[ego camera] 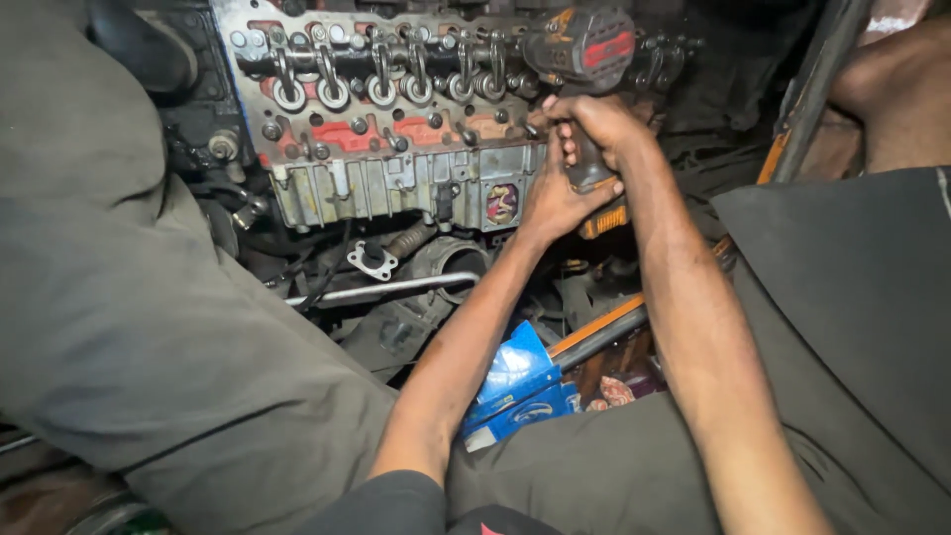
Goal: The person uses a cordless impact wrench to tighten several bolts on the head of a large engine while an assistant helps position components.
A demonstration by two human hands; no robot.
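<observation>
Both hands grip a red and black power drill [582, 59] at the far side of the scene, its head pressed against the engine [396, 119]. The right hand [599, 129] is clamped around the drill's handle, and the left hand [548, 198] is closed on the handle's lower part. A blue box [517, 381] lies nearer, between the forearms, beside an orange-striped bar [594, 332].
</observation>
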